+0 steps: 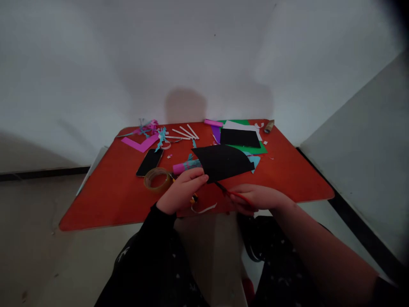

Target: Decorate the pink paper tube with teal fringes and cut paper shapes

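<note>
My left hand pinches the lower left corner of a curved-edged piece of black paper. My right hand grips red-handled scissors, whose dark blades reach the paper's lower edge near my left fingers. How far the blades are parted is hard to make out. Behind the paper's left side lies a pink tube with a teal fringed band, partly covered. A thin pale paper strip rests on the table below my left hand.
On the red table, a roll of tape and a phone lie at left. Behind them are a pink paper piece, crinkled scraps and several white sticks. Black sheet tops green paper at back right.
</note>
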Demonstrator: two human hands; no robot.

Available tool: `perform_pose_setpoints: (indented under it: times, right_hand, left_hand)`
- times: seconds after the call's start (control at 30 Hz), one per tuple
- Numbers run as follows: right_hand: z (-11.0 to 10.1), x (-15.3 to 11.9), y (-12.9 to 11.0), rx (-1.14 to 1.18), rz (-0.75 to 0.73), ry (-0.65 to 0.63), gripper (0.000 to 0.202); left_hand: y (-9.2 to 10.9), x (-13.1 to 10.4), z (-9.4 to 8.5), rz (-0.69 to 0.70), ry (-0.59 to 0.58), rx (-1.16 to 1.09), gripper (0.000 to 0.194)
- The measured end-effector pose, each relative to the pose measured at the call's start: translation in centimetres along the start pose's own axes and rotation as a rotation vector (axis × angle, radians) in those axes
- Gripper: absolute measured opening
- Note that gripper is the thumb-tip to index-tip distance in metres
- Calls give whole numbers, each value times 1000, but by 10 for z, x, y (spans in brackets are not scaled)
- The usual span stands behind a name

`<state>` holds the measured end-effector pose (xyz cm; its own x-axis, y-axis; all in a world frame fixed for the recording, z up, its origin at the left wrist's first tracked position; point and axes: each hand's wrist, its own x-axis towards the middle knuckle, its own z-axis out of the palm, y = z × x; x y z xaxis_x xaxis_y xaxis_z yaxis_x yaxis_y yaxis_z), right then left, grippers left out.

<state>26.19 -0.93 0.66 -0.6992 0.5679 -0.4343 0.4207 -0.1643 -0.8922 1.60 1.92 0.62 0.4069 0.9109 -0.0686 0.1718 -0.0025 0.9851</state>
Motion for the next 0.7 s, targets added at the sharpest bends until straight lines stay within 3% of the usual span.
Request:
perform_pose_setpoints:
  times: [0.7]
  right_hand:
    - [-6,0,7,-6,59,-15,53]
  left_hand:
    - [4,-6,-9,-5,-86,81,34]
